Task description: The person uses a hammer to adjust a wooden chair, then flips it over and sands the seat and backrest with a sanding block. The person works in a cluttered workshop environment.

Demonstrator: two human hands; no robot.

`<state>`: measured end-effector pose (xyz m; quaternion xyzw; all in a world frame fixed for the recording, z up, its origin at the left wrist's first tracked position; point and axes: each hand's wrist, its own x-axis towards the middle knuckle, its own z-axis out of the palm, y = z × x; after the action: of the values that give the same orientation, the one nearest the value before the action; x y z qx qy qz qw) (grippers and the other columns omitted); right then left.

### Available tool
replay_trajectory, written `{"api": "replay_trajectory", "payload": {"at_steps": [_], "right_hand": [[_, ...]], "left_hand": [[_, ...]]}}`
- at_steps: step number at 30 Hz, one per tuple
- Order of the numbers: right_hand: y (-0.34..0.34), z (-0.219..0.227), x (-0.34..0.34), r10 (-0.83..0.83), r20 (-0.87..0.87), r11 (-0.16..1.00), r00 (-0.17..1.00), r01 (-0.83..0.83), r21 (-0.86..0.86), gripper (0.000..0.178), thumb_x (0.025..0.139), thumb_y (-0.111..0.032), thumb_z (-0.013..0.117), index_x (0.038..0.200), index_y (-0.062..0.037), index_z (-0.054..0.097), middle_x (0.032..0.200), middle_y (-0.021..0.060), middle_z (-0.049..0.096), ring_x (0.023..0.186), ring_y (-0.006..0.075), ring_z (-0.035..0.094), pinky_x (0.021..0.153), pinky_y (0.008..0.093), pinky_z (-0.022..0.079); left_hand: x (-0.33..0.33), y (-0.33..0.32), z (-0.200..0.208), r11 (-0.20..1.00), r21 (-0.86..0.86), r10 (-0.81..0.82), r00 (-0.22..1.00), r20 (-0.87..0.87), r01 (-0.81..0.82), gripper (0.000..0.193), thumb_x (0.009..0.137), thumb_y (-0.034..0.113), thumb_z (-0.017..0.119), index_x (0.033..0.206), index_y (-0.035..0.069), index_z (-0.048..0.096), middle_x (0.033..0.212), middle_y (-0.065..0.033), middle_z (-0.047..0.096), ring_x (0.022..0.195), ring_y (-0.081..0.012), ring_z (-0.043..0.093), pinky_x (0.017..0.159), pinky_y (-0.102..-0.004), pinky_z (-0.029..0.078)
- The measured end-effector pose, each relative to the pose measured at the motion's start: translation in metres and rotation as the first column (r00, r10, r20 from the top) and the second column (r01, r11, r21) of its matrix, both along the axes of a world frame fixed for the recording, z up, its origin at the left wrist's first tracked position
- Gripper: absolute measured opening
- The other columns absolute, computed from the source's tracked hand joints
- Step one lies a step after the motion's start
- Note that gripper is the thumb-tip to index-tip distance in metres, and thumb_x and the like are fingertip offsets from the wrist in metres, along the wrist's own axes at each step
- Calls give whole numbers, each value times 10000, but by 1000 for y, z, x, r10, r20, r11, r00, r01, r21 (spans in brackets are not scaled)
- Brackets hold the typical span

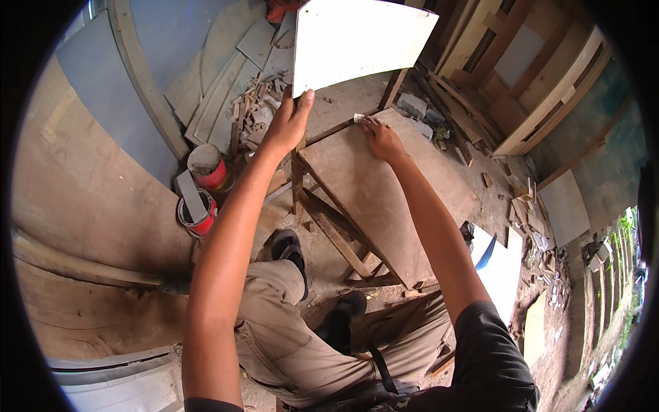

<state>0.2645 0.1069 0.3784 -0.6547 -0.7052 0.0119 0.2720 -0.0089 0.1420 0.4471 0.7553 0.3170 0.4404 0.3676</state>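
My left hand (290, 122) is closed on the lower left corner of a white board (364, 42), thumb on its near face. The board stands tilted up at the far end of a low wooden table (364, 185); its bright face is washed out. On the table's far part rests my right hand (383, 139), its fingers bent around a small whitish piece (358, 118) at the table's far edge. What that piece is made of is too small to tell.
Two red-sided buckets (213, 175) stand left of the table, one with a flat grey strip (191, 196) in it. Wood scraps (257, 99) and leaning sheets lie behind. A wooden frame (549, 89) stands far right. Another white sheet (504, 275) lies right of the table.
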Motion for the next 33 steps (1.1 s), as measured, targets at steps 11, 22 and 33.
{"api": "replay_trajectory", "payload": {"at_steps": [11,22,33], "right_hand": [[-1,-20,48,-188,62,956,980,169,240,297,965,-236,449,1122,-62,632,1082,206,647,954,422,631,815,505,521],[-79,0,28,-180,-105,905,978,123,-407,311,986,-218,466,1237,-124,624,1174,111,673,1052,313,653,920,426,518],[-25,-19,25,23,-30,997,999,-25,-67,277,928,-165,507,1164,-56,603,1265,162,601,1157,357,563,977,455,448]], "left_hand": [[13,-15,13,999,34,39,998,49,-40,575,1026,471,353,1362,4,372,1113,-160,569,978,-242,576,884,-403,471],[8,-5,1,990,74,108,986,128,-118,728,992,617,262,1367,-1,353,882,-68,493,842,-181,500,835,-366,449],[17,-3,-8,966,46,241,947,213,-256,615,1014,552,290,1193,-19,432,779,-67,487,708,-182,504,677,-341,444]]}}
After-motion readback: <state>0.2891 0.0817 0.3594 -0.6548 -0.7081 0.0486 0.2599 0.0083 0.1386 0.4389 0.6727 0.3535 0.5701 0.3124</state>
